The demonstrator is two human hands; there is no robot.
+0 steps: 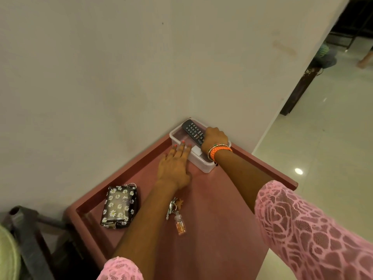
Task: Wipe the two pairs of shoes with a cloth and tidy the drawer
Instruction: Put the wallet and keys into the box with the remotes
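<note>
A reddish-brown drawer [212, 209] stands open below me against a white wall. In its far corner sits a clear plastic box [205, 167]. My right hand [215, 137] grips a black remote control [191, 129] that lies slanted across the box. My left hand [174, 166] lies flat on the drawer floor, its straight fingers touching the box's left side. A black pouch with white daisies [119, 207] lies at the drawer's left. A key bunch with a small glass bottle charm [177, 215] rests near my left forearm. No shoes or cloth are in view.
A white wall [121, 67] rises right behind the drawer. Glossy pale floor tiles [323, 148] spread to the right, with a dark furniture leg [298, 91] standing there. A dark metal frame [30, 229] sits at the lower left.
</note>
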